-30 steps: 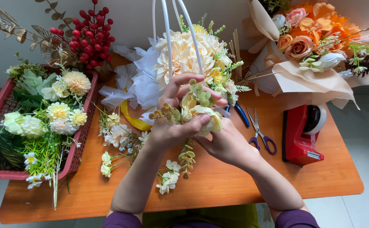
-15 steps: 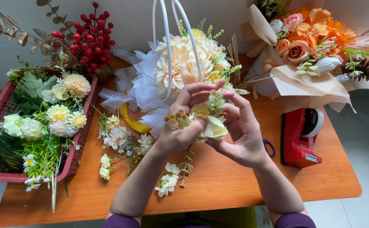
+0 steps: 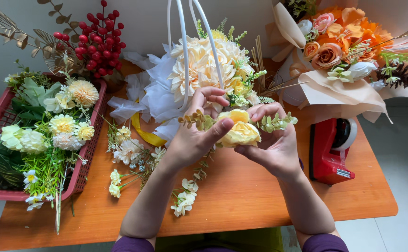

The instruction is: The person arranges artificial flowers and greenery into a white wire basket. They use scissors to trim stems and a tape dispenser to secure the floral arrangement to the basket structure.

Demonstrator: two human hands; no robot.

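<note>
Cupping a yellow artificial rose [image 3: 239, 130] and pale leaf sprigs [image 3: 273, 122] between our left hand [image 3: 192, 140] and right hand [image 3: 270, 144], we've not yet added them to the half-filled cream arrangement [image 3: 204, 70] beyond.

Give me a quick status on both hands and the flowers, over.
Left hand and right hand together grip a yellow rose with green sprigs. White-handled flower basket right behind. Loose blooms lie on the table nearby.
</note>
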